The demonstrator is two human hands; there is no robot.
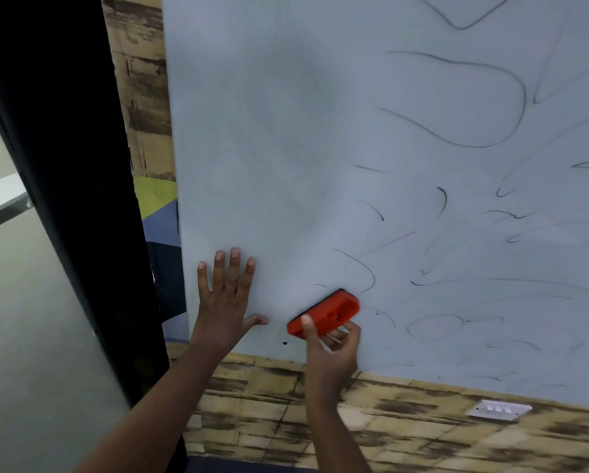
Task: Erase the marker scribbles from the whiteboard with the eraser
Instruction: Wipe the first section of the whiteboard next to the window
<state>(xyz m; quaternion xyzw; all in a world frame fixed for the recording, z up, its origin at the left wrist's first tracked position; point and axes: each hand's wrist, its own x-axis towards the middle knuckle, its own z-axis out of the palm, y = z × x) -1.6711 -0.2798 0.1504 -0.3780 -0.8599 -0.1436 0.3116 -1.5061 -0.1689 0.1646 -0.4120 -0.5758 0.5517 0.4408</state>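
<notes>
A pale whiteboard (286, 131) fills most of the view, mounted on a wall. Its left half is wiped, with faint grey smears. Dark marker scribbles (464, 104) cover the right half and lower right. My right hand (332, 353) grips an orange eraser (327, 314) by its back, thumb on one side and fingers on the other. The eraser lies tilted against the board near the bottom edge, just below a thin curved line. My left hand (226, 302) presses flat on the board to the left of the eraser, fingers spread and straight.
A wood-pattern wall (405, 428) runs below and left of the board. A white switch plate (499, 409) sits on it at lower right. A small hole (284, 342) marks the board's bottom edge. A dark frame (64, 165) and glass panel stand at left.
</notes>
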